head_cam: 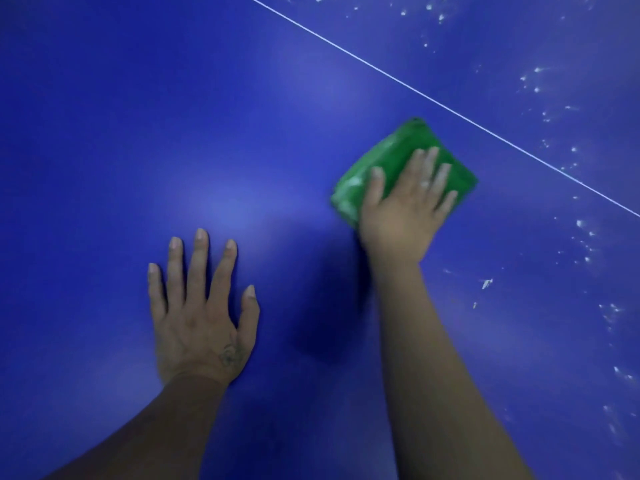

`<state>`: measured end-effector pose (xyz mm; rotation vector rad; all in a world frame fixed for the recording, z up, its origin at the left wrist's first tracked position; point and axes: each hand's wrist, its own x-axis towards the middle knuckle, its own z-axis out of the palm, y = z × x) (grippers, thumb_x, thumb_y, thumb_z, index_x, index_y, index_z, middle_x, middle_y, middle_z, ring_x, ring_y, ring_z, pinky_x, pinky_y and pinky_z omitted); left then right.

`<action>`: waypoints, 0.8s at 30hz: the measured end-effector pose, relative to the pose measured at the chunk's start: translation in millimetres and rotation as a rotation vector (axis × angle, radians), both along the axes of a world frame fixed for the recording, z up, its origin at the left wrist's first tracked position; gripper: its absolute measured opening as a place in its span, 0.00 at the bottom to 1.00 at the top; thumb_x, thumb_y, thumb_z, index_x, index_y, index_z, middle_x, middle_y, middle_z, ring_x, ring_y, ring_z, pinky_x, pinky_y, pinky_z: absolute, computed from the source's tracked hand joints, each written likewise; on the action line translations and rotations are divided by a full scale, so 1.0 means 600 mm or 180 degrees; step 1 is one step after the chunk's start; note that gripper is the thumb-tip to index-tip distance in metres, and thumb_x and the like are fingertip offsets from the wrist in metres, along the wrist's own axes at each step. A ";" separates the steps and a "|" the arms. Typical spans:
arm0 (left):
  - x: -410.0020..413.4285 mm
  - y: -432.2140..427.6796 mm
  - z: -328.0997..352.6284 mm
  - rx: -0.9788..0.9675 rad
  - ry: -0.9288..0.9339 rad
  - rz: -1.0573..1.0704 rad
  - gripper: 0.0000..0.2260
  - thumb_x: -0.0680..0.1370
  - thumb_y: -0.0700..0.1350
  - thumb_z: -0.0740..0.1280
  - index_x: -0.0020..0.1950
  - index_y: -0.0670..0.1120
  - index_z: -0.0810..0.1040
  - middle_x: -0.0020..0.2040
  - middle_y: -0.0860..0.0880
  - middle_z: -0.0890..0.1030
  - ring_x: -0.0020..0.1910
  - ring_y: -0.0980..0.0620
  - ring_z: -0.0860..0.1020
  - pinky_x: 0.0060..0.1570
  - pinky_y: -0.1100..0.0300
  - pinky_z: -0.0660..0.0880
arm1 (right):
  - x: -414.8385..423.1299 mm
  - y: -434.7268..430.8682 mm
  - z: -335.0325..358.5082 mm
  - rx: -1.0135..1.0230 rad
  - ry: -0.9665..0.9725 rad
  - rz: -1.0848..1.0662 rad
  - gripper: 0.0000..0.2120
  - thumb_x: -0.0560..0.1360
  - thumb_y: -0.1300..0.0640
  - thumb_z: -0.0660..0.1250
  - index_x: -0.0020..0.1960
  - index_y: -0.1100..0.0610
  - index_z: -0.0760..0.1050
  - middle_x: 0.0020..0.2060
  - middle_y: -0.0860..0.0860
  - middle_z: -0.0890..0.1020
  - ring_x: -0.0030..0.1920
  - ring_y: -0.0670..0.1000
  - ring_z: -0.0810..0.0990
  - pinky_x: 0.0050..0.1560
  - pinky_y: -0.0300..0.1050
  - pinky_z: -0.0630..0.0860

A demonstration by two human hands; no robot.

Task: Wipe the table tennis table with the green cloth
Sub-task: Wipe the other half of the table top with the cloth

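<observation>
1. Left grip (pixel 201 317), at 7 o'clock, lies flat on the blue bench (pixel 138 133) with its fingers spread.
2. Right grip (pixel 405 209), at 2 o'clock, presses straight fingers on the folded green cloth (pixel 401 147).
3. A white line (pixel 415 88) passes just beyond the cloth. White specks (pixel 585 237) are scattered at 3 o'clock.

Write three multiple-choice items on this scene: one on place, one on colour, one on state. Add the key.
1. The cloth lies: A. under the right hand; B. under the left hand; C. alone, untouched.
2. The table is: A. green; B. blue; C. black.
3. The left hand is: A. gripping the cloth; B. a fist; C. flat, fingers spread.
Key: 1 A, the right hand's fingers press on the cloth. 2 B, the whole surface shows blue. 3 C, its straight fingers rest on the table.
</observation>
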<state>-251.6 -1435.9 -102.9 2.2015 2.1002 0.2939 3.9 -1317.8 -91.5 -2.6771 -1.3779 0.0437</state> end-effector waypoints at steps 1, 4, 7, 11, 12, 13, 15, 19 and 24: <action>0.001 0.000 0.000 0.0051 -0.0021 0.0006 0.29 0.86 0.58 0.56 0.86 0.49 0.65 0.88 0.45 0.58 0.88 0.39 0.53 0.84 0.33 0.50 | -0.038 -0.010 -0.001 0.0021 -0.0030 0.0272 0.37 0.87 0.35 0.48 0.89 0.56 0.53 0.89 0.52 0.53 0.88 0.56 0.50 0.86 0.62 0.44; 0.003 0.000 0.002 0.0120 -0.0034 0.0001 0.29 0.85 0.57 0.59 0.86 0.48 0.66 0.88 0.45 0.59 0.87 0.39 0.54 0.84 0.33 0.51 | -0.110 -0.057 -0.005 0.0207 -0.0021 0.1125 0.37 0.87 0.35 0.51 0.88 0.57 0.57 0.88 0.52 0.56 0.88 0.56 0.52 0.86 0.63 0.48; 0.002 0.000 0.004 0.0050 -0.0056 0.0025 0.30 0.85 0.57 0.59 0.86 0.49 0.65 0.88 0.45 0.58 0.88 0.40 0.53 0.84 0.33 0.50 | -0.073 -0.109 -0.010 0.0342 0.0047 0.1712 0.36 0.87 0.35 0.57 0.87 0.56 0.61 0.87 0.50 0.61 0.88 0.55 0.56 0.86 0.62 0.53; 0.000 -0.002 0.006 -0.0137 -0.0068 0.0045 0.31 0.85 0.58 0.56 0.87 0.50 0.63 0.89 0.46 0.55 0.88 0.41 0.50 0.85 0.34 0.48 | 0.060 -0.147 -0.006 0.0234 -0.0013 0.1562 0.35 0.87 0.36 0.58 0.86 0.55 0.62 0.86 0.50 0.62 0.87 0.56 0.57 0.86 0.63 0.55; -0.001 -0.002 0.006 -0.0146 -0.0067 0.0041 0.31 0.85 0.59 0.56 0.87 0.50 0.63 0.89 0.46 0.55 0.88 0.41 0.50 0.85 0.34 0.48 | 0.092 -0.149 -0.003 0.0164 -0.0016 0.1346 0.36 0.86 0.35 0.57 0.87 0.55 0.61 0.87 0.50 0.61 0.87 0.56 0.56 0.86 0.62 0.54; -0.002 -0.002 0.006 -0.0155 -0.0058 0.0038 0.31 0.85 0.59 0.56 0.87 0.50 0.63 0.89 0.46 0.55 0.88 0.41 0.50 0.84 0.34 0.48 | 0.119 -0.149 0.000 0.0094 0.0004 0.1068 0.36 0.86 0.35 0.56 0.87 0.54 0.60 0.87 0.49 0.60 0.88 0.55 0.55 0.86 0.62 0.52; -0.002 -0.002 0.006 -0.0178 -0.0042 0.0050 0.31 0.85 0.59 0.55 0.87 0.50 0.62 0.89 0.46 0.54 0.88 0.41 0.49 0.85 0.34 0.48 | 0.148 -0.142 0.002 0.0015 0.0108 0.0444 0.37 0.86 0.34 0.53 0.88 0.53 0.57 0.88 0.48 0.57 0.88 0.54 0.51 0.87 0.61 0.48; -0.001 -0.002 0.004 -0.0125 -0.0023 0.0035 0.31 0.85 0.59 0.54 0.87 0.50 0.61 0.89 0.46 0.54 0.88 0.40 0.50 0.85 0.35 0.48 | 0.099 -0.105 -0.006 -0.0024 0.0143 -0.0508 0.37 0.87 0.36 0.50 0.89 0.55 0.52 0.89 0.49 0.52 0.88 0.55 0.48 0.86 0.63 0.44; -0.001 -0.004 -0.002 0.0011 -0.0015 0.0010 0.30 0.86 0.58 0.55 0.87 0.50 0.62 0.89 0.46 0.55 0.88 0.40 0.51 0.85 0.35 0.48 | -0.060 -0.123 -0.003 -0.0020 -0.0068 -0.0016 0.35 0.88 0.38 0.49 0.88 0.57 0.54 0.88 0.54 0.53 0.88 0.59 0.51 0.86 0.65 0.47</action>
